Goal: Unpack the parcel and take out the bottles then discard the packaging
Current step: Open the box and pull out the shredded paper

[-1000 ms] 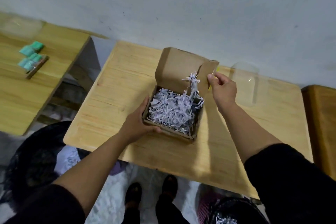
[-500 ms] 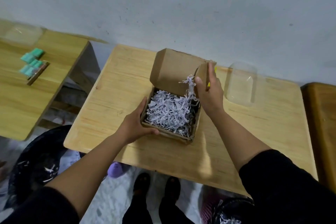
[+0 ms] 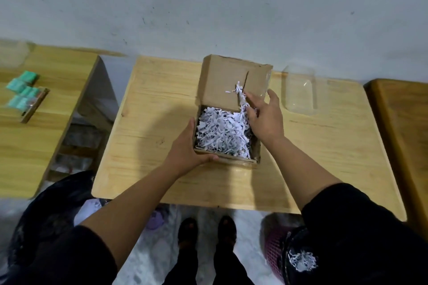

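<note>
A small cardboard box (image 3: 228,161) sits open on the middle wooden table (image 3: 143,136), its lid (image 3: 222,81) standing up at the back. White shredded paper (image 3: 220,134) fills the box to the rim, and a tuft sticks up at the back right corner. No bottle shows; the shreds hide whatever lies below. My left hand (image 3: 185,152) grips the box's front left corner. My right hand (image 3: 264,118) hovers over the box's right side with fingers spread, fingertips touching the raised tuft.
A clear plastic container (image 3: 300,90) stands on the table right of the box. A black bin bag (image 3: 53,210) lies on the floor at left, a purple basket (image 3: 275,245) lined with a black bag holding shreds at right. Green packets (image 3: 23,90) lie on the left table.
My right hand let go of the lid's side flap and came down over the box's right side, fingers spread. The lid now stands fully open. My left hand stayed.
</note>
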{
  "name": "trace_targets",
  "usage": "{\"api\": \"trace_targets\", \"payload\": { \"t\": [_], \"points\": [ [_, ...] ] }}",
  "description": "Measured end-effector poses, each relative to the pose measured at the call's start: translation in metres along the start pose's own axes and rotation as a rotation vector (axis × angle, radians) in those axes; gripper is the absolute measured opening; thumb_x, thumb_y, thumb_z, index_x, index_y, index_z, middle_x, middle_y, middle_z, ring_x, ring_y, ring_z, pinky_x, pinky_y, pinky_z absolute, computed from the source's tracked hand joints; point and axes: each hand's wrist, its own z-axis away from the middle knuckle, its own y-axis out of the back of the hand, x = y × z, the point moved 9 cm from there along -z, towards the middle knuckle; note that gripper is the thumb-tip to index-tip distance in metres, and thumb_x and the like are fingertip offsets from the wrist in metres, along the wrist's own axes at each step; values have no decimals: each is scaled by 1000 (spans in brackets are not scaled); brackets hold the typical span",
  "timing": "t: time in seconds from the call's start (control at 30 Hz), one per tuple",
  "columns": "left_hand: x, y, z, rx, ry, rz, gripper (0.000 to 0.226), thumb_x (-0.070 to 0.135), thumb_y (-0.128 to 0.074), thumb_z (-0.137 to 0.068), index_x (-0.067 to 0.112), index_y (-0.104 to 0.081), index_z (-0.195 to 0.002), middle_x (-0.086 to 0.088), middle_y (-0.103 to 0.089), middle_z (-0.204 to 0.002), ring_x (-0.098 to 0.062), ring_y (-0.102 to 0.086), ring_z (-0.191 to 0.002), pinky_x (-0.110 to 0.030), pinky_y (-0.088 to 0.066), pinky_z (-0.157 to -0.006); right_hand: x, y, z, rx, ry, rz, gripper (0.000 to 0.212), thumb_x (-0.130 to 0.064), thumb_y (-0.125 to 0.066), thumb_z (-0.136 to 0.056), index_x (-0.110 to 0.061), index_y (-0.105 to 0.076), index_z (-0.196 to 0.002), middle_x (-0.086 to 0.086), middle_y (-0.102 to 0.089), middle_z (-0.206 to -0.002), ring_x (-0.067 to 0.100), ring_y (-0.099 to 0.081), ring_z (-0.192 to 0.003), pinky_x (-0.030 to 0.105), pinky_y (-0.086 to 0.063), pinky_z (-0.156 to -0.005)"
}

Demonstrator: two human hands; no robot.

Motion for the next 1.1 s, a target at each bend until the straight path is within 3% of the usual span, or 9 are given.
{"api": "trace_targets", "payload": {
  "t": [0.17, 0.3, 0.4, 0.5, 0.6, 0.7, 0.83, 0.97, 1.1],
  "points": [
    [5, 1, 2, -20, -39, -28, 126, 51, -80, -58, 13, -2, -149, -2, -17, -157, -19, -20, -144, -31, -21, -116, -5, 10, 5, 98, 20, 31, 44, -23, -60, -87, -24, -51, -130, 10, -27, -147, 23, -48, -119, 28, -37, -99],
    [7, 7, 2, -5, -76, -38, 124, 68, -73, -53, 18, -11, -148, -4, -25, -154, -21, -26, -141, -44, -28, -115, -13, 12, 3, 109, 49, 56, 49, -25, -65, -85, -19, -50, -131, 8, -41, -134, 11, -47, -98, 23, -39, -91],
    [8, 8, 2, -12, -109, -53, 119, 54, -76, -62, 15, -5, -149, -4, -18, -157, -20, -19, -144, -37, -21, -117, -14, 8, -4, 123, 28, 19, 42, -25, -66, -84, -18, -57, -124, 7, -51, -121, 14, -52, -101, 26, -43, -89],
    [12, 10, 1, 6, -153, -36, 114, 45, -79, -64, 19, -7, -149, -2, -24, -155, -19, -26, -140, -31, -24, -111, -15, 4, -9, 130, 13, -9, 30, -22, -66, -84, -16, -65, -113, 8, -58, -112, 23, -58, -102, 31, -47, -87],
    [12, 9, 0, 10, -169, -9, 110, 40, -80, -65, 23, -10, -148, -1, -30, -152, -18, -33, -136, -30, -29, -109, -15, -5, -7, 103, 42, 20, 23, -18, -65, -85, -14, -69, -107, 11, -61, -108, 26, -57, -100, 27, -43, -80],
    [13, 9, -1, 16, -190, -30, 110, 43, -79, -66, 22, -9, -149, 0, -25, -154, -18, -27, -140, -34, -26, -115, -14, -19, 3, 8, 116, 110, 21, -14, -62, -86, -12, -69, -106, 10, -64, -110, 28, -51, -107, 25, -36, -83],
    [18, 9, -2, 20, -249, -175, 110, 50, -73, -69, 16, -6, -150, -2, -12, -158, -14, -11, -145, -23, -11, -113, -20, -31, 27, -76, 290, 182, 27, -6, -56, -86, -9, -67, -110, 11, -70, -108, 31, -56, -103, 30, -43, -87],
    [30, 9, -5, 7, -334, -266, 97, 51, -66, -76, 11, -15, -148, -3, -15, -158, -14, -12, -145, -25, -13, -115, -19, -28, 42, -94, 313, 169, 45, -10, -50, -82, -11, -57, -126, 11, -65, -119, 30, -53, -111, 32, -43, -95],
    [48, 15, -7, 11, -402, -381, 79, 43, -62, -83, 8, -27, -145, -8, -27, -154, -23, -21, -144, -37, -23, -117, -18, -17, 47, -89, 319, 186, 49, -25, -50, -82, -15, -53, -130, 8, -54, -135, 25, -49, -123, 33, -41, -103]
  ]
}}
